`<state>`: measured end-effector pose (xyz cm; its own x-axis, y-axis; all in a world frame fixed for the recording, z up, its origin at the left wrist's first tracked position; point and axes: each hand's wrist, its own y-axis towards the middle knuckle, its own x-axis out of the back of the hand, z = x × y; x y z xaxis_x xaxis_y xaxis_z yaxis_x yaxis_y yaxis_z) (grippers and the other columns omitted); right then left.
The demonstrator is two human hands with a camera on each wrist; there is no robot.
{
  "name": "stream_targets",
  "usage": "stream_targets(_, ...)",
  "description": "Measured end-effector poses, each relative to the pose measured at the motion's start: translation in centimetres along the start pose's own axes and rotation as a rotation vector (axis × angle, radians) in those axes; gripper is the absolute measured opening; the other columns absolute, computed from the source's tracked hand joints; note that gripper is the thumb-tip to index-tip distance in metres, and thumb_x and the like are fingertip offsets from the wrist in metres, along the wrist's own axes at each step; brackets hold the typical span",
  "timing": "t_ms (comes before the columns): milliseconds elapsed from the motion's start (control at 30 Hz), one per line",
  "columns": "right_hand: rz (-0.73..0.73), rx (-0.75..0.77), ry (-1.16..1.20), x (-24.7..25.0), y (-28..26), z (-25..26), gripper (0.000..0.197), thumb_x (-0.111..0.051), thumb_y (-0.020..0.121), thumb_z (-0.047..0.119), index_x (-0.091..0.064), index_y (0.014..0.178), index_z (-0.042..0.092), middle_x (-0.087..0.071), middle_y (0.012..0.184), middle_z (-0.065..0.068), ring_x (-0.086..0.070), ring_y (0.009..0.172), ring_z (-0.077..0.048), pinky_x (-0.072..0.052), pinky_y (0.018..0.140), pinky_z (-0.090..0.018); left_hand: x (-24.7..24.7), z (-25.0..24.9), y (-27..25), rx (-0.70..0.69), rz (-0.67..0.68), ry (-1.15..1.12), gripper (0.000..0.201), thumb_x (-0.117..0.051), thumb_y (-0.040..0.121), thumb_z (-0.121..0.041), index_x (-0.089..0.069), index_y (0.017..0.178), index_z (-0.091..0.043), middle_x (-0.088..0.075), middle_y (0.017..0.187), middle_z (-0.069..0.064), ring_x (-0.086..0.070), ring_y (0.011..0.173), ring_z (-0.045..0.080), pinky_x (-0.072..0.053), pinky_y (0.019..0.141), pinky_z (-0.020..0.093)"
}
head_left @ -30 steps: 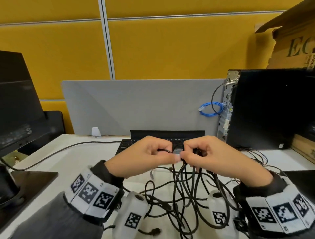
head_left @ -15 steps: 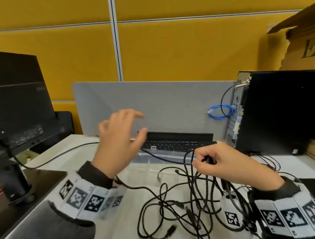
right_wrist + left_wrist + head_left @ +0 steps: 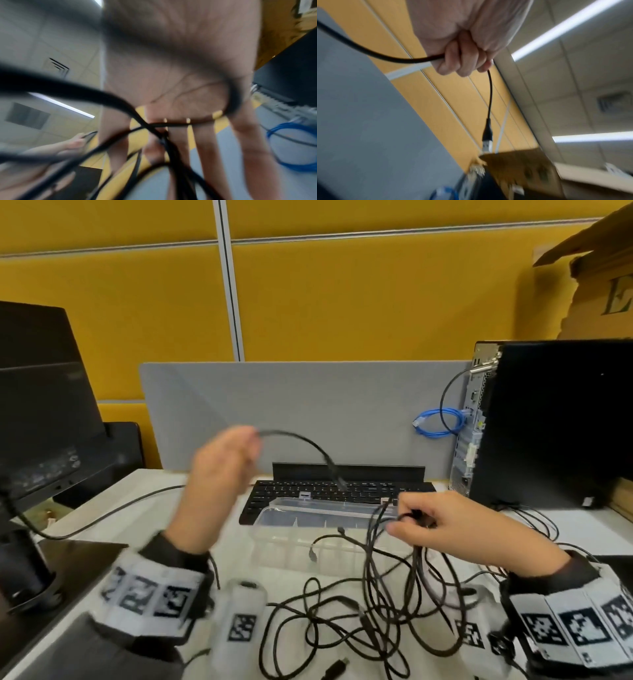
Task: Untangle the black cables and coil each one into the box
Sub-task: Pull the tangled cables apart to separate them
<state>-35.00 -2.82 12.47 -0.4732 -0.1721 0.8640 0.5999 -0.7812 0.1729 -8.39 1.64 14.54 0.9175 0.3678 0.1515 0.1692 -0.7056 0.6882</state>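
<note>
Fingers (image 3: 462, 59) lift one cable (image 3: 301, 440) above the clear box (image 3: 274, 515).

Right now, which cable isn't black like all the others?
The blue cable, looped beside the computer tower at the back right. The cables in the left hand, the right hand and the desk tangle are black.

Dark grey sleeves (image 3: 102, 645) are worn on both arms. Just below the left hand (image 3: 215, 474) and the right hand (image 3: 445, 529), each wrist is wrapped in a white band (image 3: 565, 628) printed with black square tag markers. Beside each band, a white camera pod (image 3: 239, 621) with its own tag is strapped on.
</note>
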Motion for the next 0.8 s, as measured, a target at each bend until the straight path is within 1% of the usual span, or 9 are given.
stream_targets(100, 0.018, -0.108, -0.034, 0.0, 0.2, -1.3, 0.034, -0.051, 0.087, 0.048, -0.046, 0.072, 0.018, -0.051, 0.065, 0.006, -0.048, 0.06, -0.013, -0.044, 0.059, -0.027, 3.9, 0.0, 1.4, 0.088, -0.168, -0.051, 0.036, -0.033, 0.101, -0.022, -0.044, 0.067, -0.021, -0.03, 0.043, -0.012, -0.023, 0.039, 0.003, -0.018, 0.039, 0.017)
stream_targets(233, -0.056, -0.088, -0.001, 0.6, 0.1, -1.0, 0.031, -0.051, 0.088, 0.046, -0.05, 0.072, 0.019, -0.06, 0.07, 0.0, -0.062, 0.071, -0.016, -0.053, 0.064, -0.029, 5.8, 1.4, 1.8, 0.136, -0.066, 0.269, 0.03, -0.036, 0.1, -0.023, -0.057, 0.079, -0.021, -0.039, 0.048, -0.011, -0.033, 0.04, 0.003, -0.026, 0.045, 0.025)
stream_targets(300, -0.096, -0.065, 0.014, 1.0, -0.1, -1.1, 0.028, -0.053, 0.087, 0.043, -0.051, 0.071, 0.02, -0.06, 0.072, -0.003, -0.06, 0.068, -0.013, -0.054, 0.066, -0.031, 6.0, 1.8, 1.5, 0.095, -0.034, 0.462, 0.019, -0.038, 0.099, -0.018, -0.055, 0.096, -0.024, -0.048, 0.062, 0.002, -0.043, 0.051, 0.009, -0.031, 0.052, 0.032)
stream_targets(367, -0.141, -0.045, 0.005, 1.2, -0.2, -1.2, 0.029, -0.055, 0.086, 0.043, -0.051, 0.069, 0.019, -0.06, 0.071, -0.003, -0.056, 0.063, -0.011, -0.052, 0.067, -0.031, 5.5, 1.9, 0.8, 0.115, 0.097, 0.598, 0.023, -0.042, 0.096, -0.016, -0.047, 0.112, -0.032, -0.053, 0.084, 0.01, -0.051, 0.07, 0.017, -0.039, 0.065, 0.034)
stream_targets(400, -0.159, -0.035, 0.004, 1.2, -0.1, -1.1, 0.029, -0.056, 0.085, 0.043, -0.051, 0.068, 0.02, -0.059, 0.07, -0.003, -0.053, 0.061, -0.009, -0.05, 0.066, -0.03, 5.0, 1.9, 0.3, 0.139, 0.206, 0.671, 0.026, -0.046, 0.095, -0.019, -0.045, 0.115, -0.037, -0.051, 0.097, 0.007, -0.052, 0.084, 0.017, -0.041, 0.075, 0.033)
stream_targets(500, -0.188, -0.003, 0.04, 0.9, 0.0, -0.5, 0.028, -0.057, 0.084, 0.042, -0.053, 0.067, 0.02, -0.058, 0.066, 0.003, -0.049, 0.057, -0.004, -0.049, 0.063, -0.027, 2.8, 2.1, -1.6, 0.099, 0.531, 0.964, 0.03, -0.049, 0.088, -0.051, -0.043, 0.117, -0.047, -0.032, 0.125, -0.007, -0.033, 0.117, 0.011, -0.028, 0.096, 0.032)
stream_targets(600, -0.248, 0.029, 0.064, 0.9, 0.1, 0.1, 0.03, -0.056, 0.078, 0.048, -0.056, 0.067, 0.021, -0.061, 0.067, 0.004, -0.053, 0.057, -0.008, -0.047, 0.06, -0.022, 0.2, 2.4, -3.7, 0.078, 0.821, 1.006, 0.047, -0.047, 0.077, -0.071, -0.046, 0.116, -0.045, -0.023, 0.134, -0.016, -0.017, 0.126, 0.008, -0.013, 0.105, 0.039)
stream_targets(700, -0.338, 0.046, 0.128, 1.1, -0.2, 0.5, 0.029, -0.055, 0.075, 0.049, -0.057, 0.066, 0.021, -0.063, 0.066, 0.0, -0.057, 0.055, -0.012, -0.048, 0.058, -0.022, -2.0, 2.9, -5.3, 0.112, 1.059, 1.014, 0.051, -0.056, 0.074, -0.067, -0.052, 0.114, -0.035, -0.031, 0.133, -0.012, -0.019, 0.13, 0.012, 0.0, 0.111, 0.051)
stream_targets(800, -0.41, 0.059, 0.183, 1.4, -0.3, 0.7, 0.028, -0.055, 0.076, 0.044, -0.059, 0.069, 0.017, -0.063, 0.063, -0.002, -0.057, 0.05, -0.007, -0.048, 0.053, -0.015, -3.4, 3.6, -6.1, 0.051, 1.113, 1.143, 0.041, -0.059, 0.082, -0.05, -0.057, 0.112, -0.023, -0.036, 0.136, -0.003, -0.021, 0.132, 0.021, 0.003, 0.109, 0.056)
